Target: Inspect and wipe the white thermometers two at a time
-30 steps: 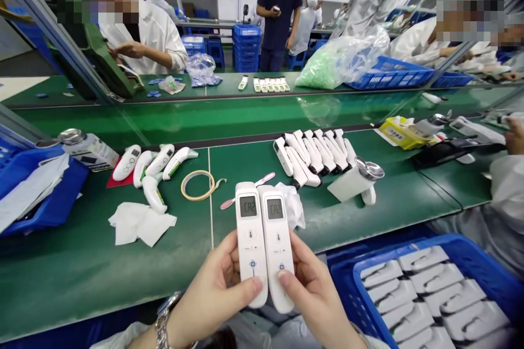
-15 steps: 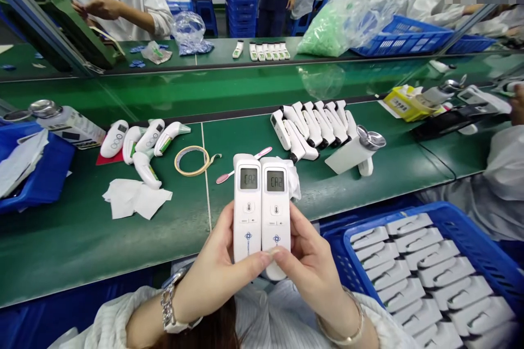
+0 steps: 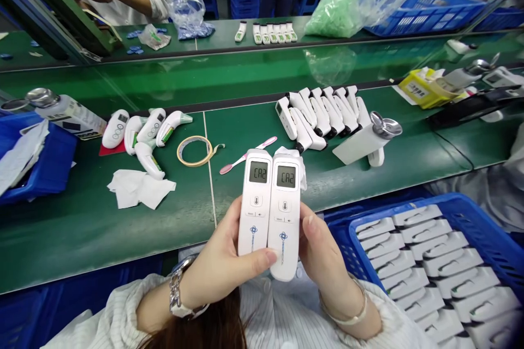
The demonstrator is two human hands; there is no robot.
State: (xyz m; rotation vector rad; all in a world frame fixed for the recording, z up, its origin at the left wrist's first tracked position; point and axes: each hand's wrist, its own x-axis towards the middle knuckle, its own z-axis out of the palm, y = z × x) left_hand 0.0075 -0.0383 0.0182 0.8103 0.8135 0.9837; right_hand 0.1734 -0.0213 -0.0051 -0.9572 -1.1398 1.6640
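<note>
Two white thermometers stand upright side by side close to my chest, both screens reading CA2. My left hand [image 3: 223, 264] grips the left thermometer [image 3: 254, 202], thumb laid across its lower end. My right hand [image 3: 323, 259] holds the right thermometer [image 3: 284, 212] from its right side. A crumpled white cloth [image 3: 301, 172] shows just behind them on the green table [image 3: 82, 229].
A row of white thermometers [image 3: 319, 117] and a white block with a metal cup [image 3: 366, 142] lie ahead right. A tape ring [image 3: 195, 150], pink brush [image 3: 245, 155], white wipe [image 3: 139, 188] and more thermometers [image 3: 145, 131] lie left. A blue crate [image 3: 434, 267] of white units sits right.
Both thermometers stay in my hands. My right thumb has slid off the front to the side of the right one. The view has tilted down slightly.
</note>
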